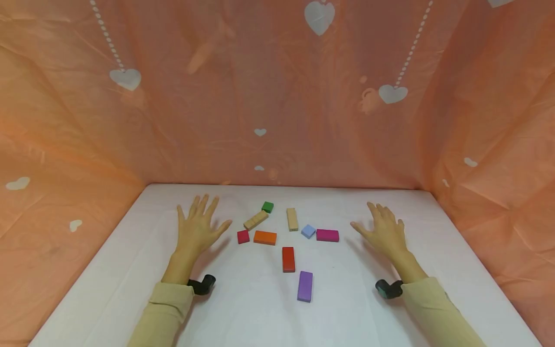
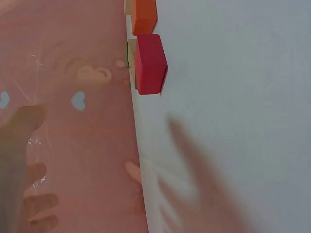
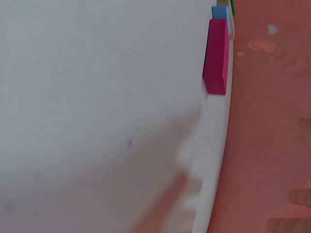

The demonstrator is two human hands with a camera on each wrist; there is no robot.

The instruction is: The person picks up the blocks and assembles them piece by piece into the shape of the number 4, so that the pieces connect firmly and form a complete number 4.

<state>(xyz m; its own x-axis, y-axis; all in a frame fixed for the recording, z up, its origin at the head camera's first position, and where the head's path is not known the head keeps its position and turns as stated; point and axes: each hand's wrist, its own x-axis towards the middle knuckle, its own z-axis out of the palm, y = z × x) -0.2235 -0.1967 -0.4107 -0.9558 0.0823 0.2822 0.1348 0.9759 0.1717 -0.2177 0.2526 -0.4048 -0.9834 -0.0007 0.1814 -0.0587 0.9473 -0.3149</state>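
Note:
Fingers spread, my left hand (image 1: 197,230) hovers over the table's left side and holds nothing. Nearest to it is a crimson cube (image 1: 243,236), with an orange block (image 1: 265,238) just right of that. My right hand (image 1: 383,232) is also empty, held with straight fingers to the right of a magenta block (image 1: 327,235). A light blue cube (image 1: 308,231) lies beside the magenta one. Between the hands are two plain wooden blocks (image 1: 292,220), a green block (image 1: 267,207), a red block (image 1: 288,260) and, closest to me, a purple block (image 1: 305,286).
A white cloth covers the table (image 1: 251,308). Orange sheeting with white hearts hangs as a back wall (image 1: 286,96) and along both sides. Black wrist cameras (image 1: 203,284) sit at the cuffs of the beige sleeves (image 1: 162,313).

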